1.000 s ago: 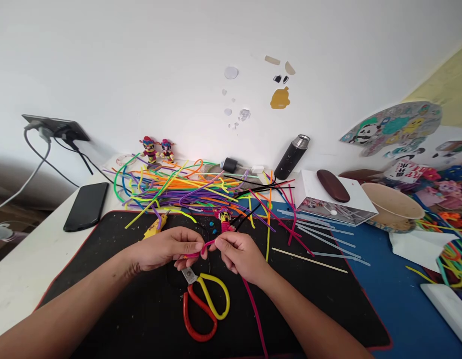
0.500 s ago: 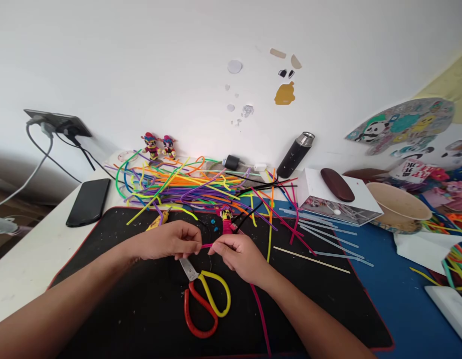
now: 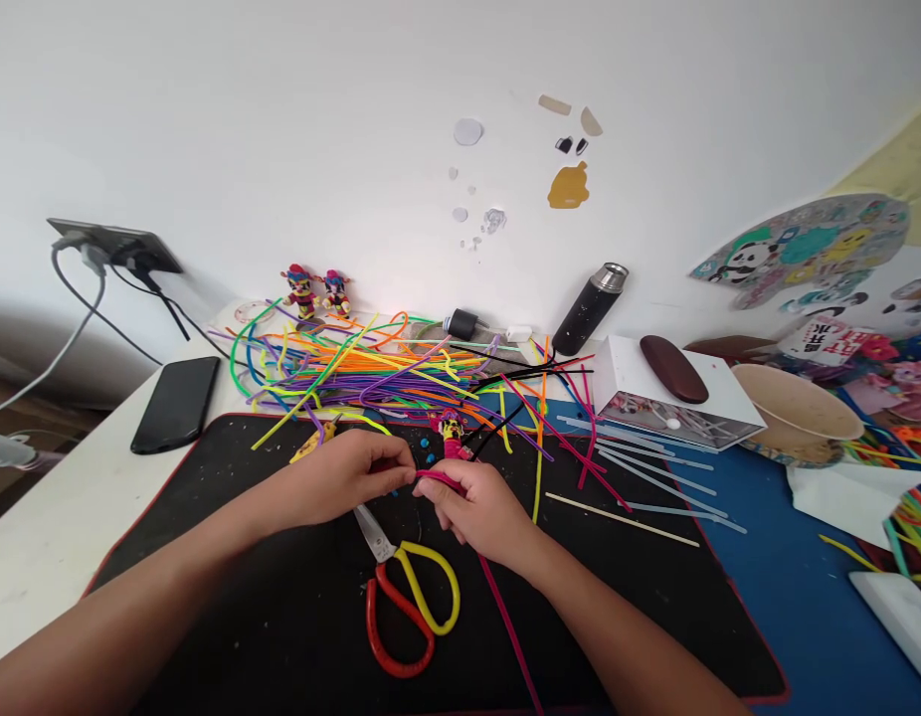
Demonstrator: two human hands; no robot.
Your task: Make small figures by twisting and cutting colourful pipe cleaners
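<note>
Between my two hands runs a magenta pipe cleaner (image 3: 508, 622), its long tail hanging toward the mat's near edge. My left hand (image 3: 356, 475) pinches one end, fingertips closed. Thumb and fingers of my right hand (image 3: 479, 507) are closed on the same pipe cleaner, close to the left fingertips. Just behind my right hand lies a small pipe-cleaner figure (image 3: 451, 430) with a yellow and black face and magenta body, partly covered by that hand. Below my hands rest scissors (image 3: 412, 597) with one red and one yellow handle; the blade tips reach under my left hand.
A heap of colourful pipe cleaners (image 3: 356, 373) lies along the wall, two finished figures (image 3: 315, 291) behind it. A phone (image 3: 175, 405) is at left. At right are a black flask (image 3: 591, 308), a white box (image 3: 669, 398), glue sticks (image 3: 661, 477), a wooden stick (image 3: 623, 519) and a bowl (image 3: 796, 413).
My hands have drawn closer together and slightly up, with more magenta pipe cleaner bent over my right fingers. Its hanging tail has shifted a little left.
</note>
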